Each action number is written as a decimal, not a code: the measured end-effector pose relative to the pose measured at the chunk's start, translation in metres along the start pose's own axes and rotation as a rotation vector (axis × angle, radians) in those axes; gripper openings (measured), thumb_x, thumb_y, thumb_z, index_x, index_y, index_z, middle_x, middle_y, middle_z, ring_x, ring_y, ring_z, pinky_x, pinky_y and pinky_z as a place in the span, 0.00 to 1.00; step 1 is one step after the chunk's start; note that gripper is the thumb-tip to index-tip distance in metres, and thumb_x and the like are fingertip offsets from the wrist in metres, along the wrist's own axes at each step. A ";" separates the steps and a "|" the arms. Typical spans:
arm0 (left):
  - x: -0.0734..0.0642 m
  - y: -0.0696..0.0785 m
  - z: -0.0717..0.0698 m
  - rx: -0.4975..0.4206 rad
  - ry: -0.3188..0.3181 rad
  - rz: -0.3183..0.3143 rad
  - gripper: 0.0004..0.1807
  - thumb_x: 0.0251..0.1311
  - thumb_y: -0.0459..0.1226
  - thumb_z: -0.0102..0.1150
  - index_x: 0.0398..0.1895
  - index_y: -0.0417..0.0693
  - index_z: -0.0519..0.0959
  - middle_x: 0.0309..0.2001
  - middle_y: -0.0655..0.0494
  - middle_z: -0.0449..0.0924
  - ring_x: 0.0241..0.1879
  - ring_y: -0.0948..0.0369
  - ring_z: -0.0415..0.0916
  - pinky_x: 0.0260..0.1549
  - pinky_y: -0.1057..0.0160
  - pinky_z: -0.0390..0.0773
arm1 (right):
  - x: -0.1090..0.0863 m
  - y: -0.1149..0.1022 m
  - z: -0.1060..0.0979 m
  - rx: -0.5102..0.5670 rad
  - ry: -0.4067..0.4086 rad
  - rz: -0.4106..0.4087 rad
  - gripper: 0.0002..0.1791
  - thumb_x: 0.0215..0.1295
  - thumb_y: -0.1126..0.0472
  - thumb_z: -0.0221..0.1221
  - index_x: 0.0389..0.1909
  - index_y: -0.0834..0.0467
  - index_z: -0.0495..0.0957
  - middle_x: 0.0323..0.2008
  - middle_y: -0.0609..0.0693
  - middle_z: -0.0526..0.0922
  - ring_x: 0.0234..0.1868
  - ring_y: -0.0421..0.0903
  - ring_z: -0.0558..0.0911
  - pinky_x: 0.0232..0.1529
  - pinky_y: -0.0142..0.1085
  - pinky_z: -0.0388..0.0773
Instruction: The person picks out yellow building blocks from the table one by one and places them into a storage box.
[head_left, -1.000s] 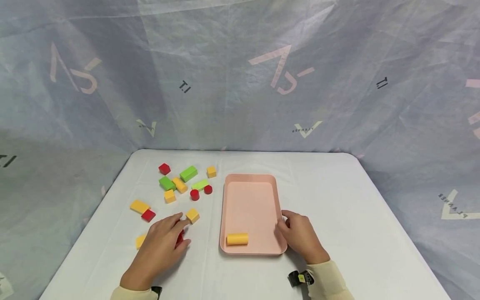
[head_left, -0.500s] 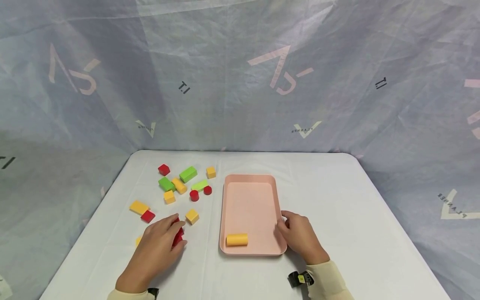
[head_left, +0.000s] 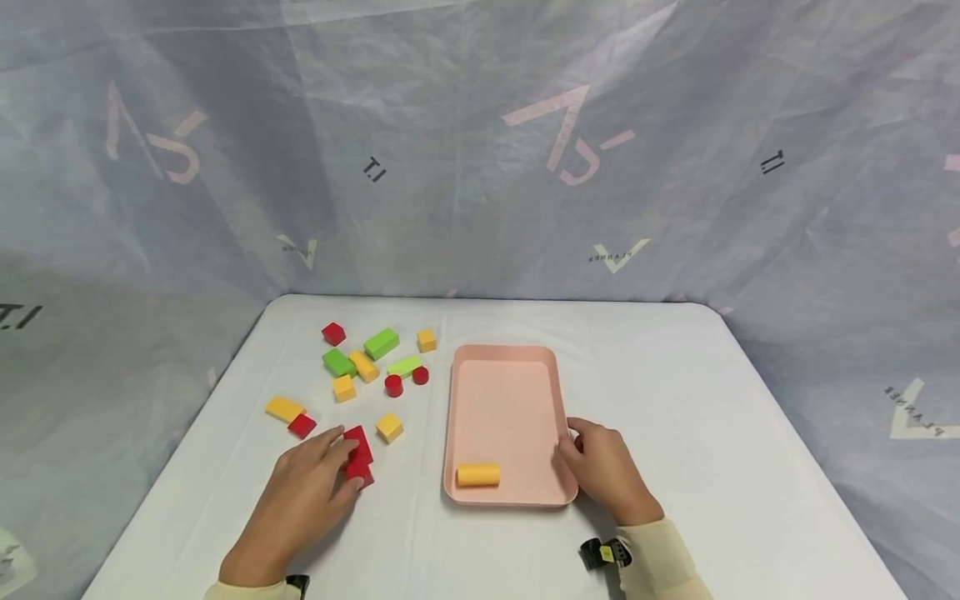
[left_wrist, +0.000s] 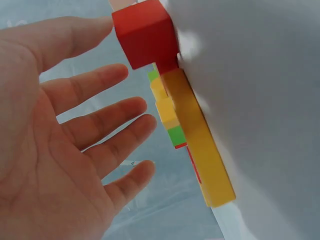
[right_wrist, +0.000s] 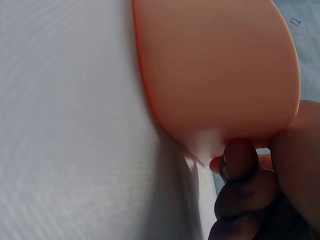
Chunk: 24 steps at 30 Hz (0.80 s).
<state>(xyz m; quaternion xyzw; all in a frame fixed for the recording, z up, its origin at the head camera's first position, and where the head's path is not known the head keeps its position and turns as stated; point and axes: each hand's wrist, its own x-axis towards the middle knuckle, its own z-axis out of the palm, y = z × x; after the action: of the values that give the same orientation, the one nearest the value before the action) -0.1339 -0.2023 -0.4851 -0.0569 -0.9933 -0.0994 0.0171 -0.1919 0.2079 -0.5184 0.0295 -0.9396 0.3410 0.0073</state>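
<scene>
My left hand (head_left: 296,492) is over the left part of the table, its fingers apart and relaxed. Just by its fingertips lie a red block (head_left: 359,444) and a second red block (head_left: 360,472), partly covered by the hand. In the left wrist view the thumb tip is close to a red block (left_wrist: 146,34); whether they touch I cannot tell. A long yellow block (left_wrist: 200,140) lies beyond the fingers there. My right hand (head_left: 603,471) grips the right rim of a pink tray (head_left: 510,505), thumb over the edge. Inside the tray lies a yellow cylinder (head_left: 477,475).
Several blocks are scattered at the back left, among them a green block (head_left: 382,342), a red cylinder (head_left: 393,385) and a yellow cube (head_left: 343,388). Another yellow cube (head_left: 389,427) sits between the left hand and the tray. A grey curtain (head_left: 480,167) hangs behind the table.
My left hand has drawn back slightly to the left, and more of the two red blocks shows. The right hand keeps its grip on the tray. The head view has shifted a little.
</scene>
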 end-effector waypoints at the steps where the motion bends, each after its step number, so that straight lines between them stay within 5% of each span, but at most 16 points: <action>1: 0.000 0.000 -0.001 -0.001 -0.006 -0.010 0.36 0.52 0.49 0.78 0.63 0.45 0.81 0.68 0.40 0.73 0.68 0.41 0.70 0.65 0.28 0.65 | 0.000 0.001 0.000 0.001 -0.002 0.001 0.15 0.74 0.56 0.56 0.55 0.51 0.86 0.12 0.44 0.68 0.11 0.40 0.62 0.14 0.33 0.61; 12: -0.009 -0.011 -0.006 -0.029 -0.072 -0.098 0.34 0.53 0.40 0.75 0.65 0.44 0.78 0.69 0.38 0.72 0.70 0.39 0.66 0.66 0.26 0.61 | 0.000 0.001 0.000 0.007 0.001 -0.011 0.14 0.74 0.56 0.56 0.53 0.50 0.86 0.11 0.44 0.68 0.11 0.39 0.62 0.14 0.33 0.61; 24: -0.012 -0.034 -0.007 0.005 -0.061 -0.125 0.32 0.52 0.36 0.72 0.63 0.37 0.78 0.66 0.33 0.75 0.67 0.36 0.69 0.62 0.25 0.64 | 0.001 -0.001 -0.001 0.009 -0.010 0.005 0.14 0.74 0.55 0.55 0.51 0.50 0.86 0.11 0.43 0.66 0.11 0.39 0.60 0.14 0.32 0.59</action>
<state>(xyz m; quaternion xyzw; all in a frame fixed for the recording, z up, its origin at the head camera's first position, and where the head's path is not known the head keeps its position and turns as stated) -0.1261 -0.2380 -0.4853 0.0021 -0.9952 -0.0962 -0.0192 -0.1927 0.2077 -0.5170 0.0289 -0.9381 0.3452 0.0016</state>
